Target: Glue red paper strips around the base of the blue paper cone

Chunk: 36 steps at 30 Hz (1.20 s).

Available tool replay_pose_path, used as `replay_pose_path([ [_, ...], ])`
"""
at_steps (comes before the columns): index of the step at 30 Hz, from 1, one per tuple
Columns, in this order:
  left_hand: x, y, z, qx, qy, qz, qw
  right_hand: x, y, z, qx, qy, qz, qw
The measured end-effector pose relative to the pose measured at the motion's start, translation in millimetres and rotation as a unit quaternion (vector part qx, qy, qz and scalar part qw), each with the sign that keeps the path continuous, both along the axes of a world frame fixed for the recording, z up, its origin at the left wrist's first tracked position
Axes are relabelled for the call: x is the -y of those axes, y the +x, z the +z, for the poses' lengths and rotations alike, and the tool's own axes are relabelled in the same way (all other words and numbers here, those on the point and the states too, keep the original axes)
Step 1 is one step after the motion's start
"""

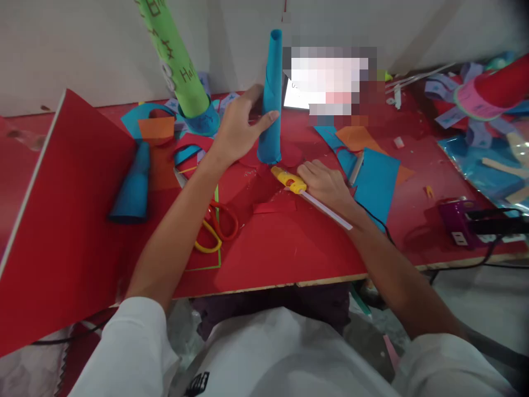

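Note:
A tall blue paper tube (pixel 271 94), narrower at the top, stands upright on the red tabletop. My left hand (pixel 243 121) is closed round its middle from the left side. In my right hand (pixel 324 182) is a yellow glue gun (pixel 294 182), with a white glue stick jutting from its back end. The gun's nozzle points at the base of the tube, close to its lower edge. A flat red strip (pixel 275 207) lies just in front of the gun. Red-and-yellow scissors (pixel 221 223) rest below my left forearm.
A red board (pixel 70 220) stands at the left beside a blue cone (pixel 134 187). A green tube (pixel 182 66) stands behind my left hand. Blue sheets (pixel 377 184), a purple power box (pixel 458 220) and cables are at the right, with a red-and-pink piece (pixel 479 99) behind.

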State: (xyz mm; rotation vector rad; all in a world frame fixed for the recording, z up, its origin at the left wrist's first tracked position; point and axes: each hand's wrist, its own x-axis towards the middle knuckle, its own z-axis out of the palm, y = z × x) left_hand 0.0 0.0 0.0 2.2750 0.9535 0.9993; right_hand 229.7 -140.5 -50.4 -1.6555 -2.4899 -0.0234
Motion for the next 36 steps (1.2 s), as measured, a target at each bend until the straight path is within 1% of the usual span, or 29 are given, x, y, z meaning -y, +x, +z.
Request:
replay_pose_path([
  [6, 0, 0, 0.6, 0.011, -0.015, 0.006, 1.000, 2, 8, 2.2, 0.004, 0.006, -0.002, 1.000],
  [11, 2, 0, 0.9, 0.013, 0.004, 0.009, 1.000, 4, 11, 5.3, 0.007, 0.002, -0.014, 1.000],
  [17, -3, -1, -3.7, -0.001, 0.009, 0.017, 1.000, 6, 11, 3.8, 0.004, 0.008, -0.004, 1.000],
  [20, 0, -1, -3.9, -0.001, 0.009, 0.017, 1.000, 6, 11, 1.9, -0.006, 0.013, -0.001, 1.000],
  [22, 9, -1, 1.2, 0.033, 0.028, 0.041, 0.998, 6, 11, 0.1, -0.018, 0.015, -0.003, 1.000],
  [24, 25, -2, 10.6, 0.089, 0.070, 0.098, 0.989, 4, 12, -1.5, -0.032, 0.012, -0.003, 0.999],
  [25, 35, -3, 15.7, 0.103, 0.098, 0.137, 0.980, 4, 12, -1.8, -0.039, 0.012, -0.005, 0.999],
  [26, 46, -4, 20.2, 0.100, 0.119, 0.155, 0.976, 3, 13, -1.6, -0.046, 0.012, -0.006, 0.999],
  [28, 69, -10, 24.4, 0.104, 0.144, 0.161, 0.971, 4, 14, 0.4, -0.063, 0.016, -0.010, 0.998],
  [29, 81, -14, 23.1, 0.104, 0.136, 0.155, 0.973, 4, 14, 2.1, -0.075, 0.018, -0.012, 0.997],
  [30, 91, -18, 19.4, 0.090, 0.135, 0.139, 0.977, 5, 14, 4.1, -0.088, 0.019, -0.014, 0.996],
  [31, 101, -23, 13.8, 0.048, 0.140, 0.104, 0.984, 6, 14, 6.2, -0.102, 0.019, -0.016, 0.994],
  [32, 111, -27, 6.8, -0.023, 0.144, 0.061, 0.987, 7, 14, 8.0, -0.115, 0.021, -0.019, 0.993],
  [33, 120, -32, -0.8, -0.101, 0.135, 0.033, 0.985, 8, 15, 9.4, -0.128, 0.025, -0.021, 0.991],
  [34, 128, -36, -8.3, -0.174, 0.125, 0.015, 0.977, 8, 15, 10.3, -0.140, 0.032, -0.021, 0.989],
  [36, 143, -42, -20.8, -0.287, 0.095, 0.009, 0.953, 8, 15, 10.9, -0.161, 0.053, -0.017, 0.985],
])
